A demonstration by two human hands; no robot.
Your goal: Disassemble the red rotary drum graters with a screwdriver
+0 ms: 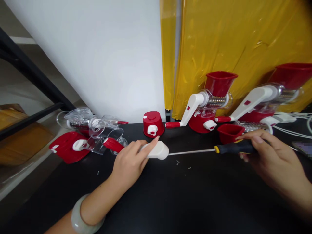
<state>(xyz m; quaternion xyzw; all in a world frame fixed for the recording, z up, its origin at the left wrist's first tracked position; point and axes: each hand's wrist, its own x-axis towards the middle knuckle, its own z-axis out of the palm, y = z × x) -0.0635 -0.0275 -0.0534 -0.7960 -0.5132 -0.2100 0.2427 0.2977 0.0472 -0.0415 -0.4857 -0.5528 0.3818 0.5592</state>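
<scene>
My left hand (131, 157) is closed around a white crank handle (159, 150), whose red grip (113, 145) sticks out to the left. In my right hand (273, 159) lies a screwdriver (234, 148) with a dark handle and a yellow collar. Its long shaft points left, and the tip meets or passes behind the white end of the crank; which one I cannot tell. Several small screws (177, 162) lie on the black table (185, 201) below the shaft. Just behind my left hand stands a red grater base (153, 124) with a white knob.
Two assembled rotary graters (221, 84) with red hoppers stand at the back right, beside a loose red hopper (230, 132) and a metal drum. On the left are another red base (69, 148) and clear plastic parts (97, 144). White cables and a phone (303, 148) sit far right.
</scene>
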